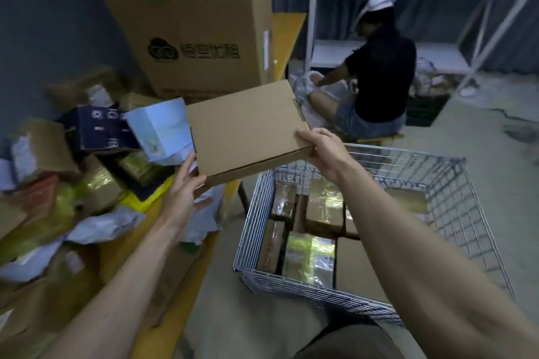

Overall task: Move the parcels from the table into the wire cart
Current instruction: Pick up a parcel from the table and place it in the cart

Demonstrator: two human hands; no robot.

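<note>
A flat brown cardboard parcel [248, 128] is held up in the air between the table and the wire cart. My right hand [323, 148] grips its right corner, thumb on top. My left hand [183, 192] supports its lower left corner from below with straight fingers. The wire cart [250, 230] stands on the floor at the lower right and holds several taped brown parcels [309, 259]. The yellow table [151, 326] on the left carries a heap of parcels [96, 178], boxes and grey mailer bags.
Large stacked cartons [201, 38] stand at the back of the table. A person in a black shirt [379, 79] sits on the floor beyond the cart, before a white shelf rack [315, 26]. Bare concrete floor [481, 125] lies to the right.
</note>
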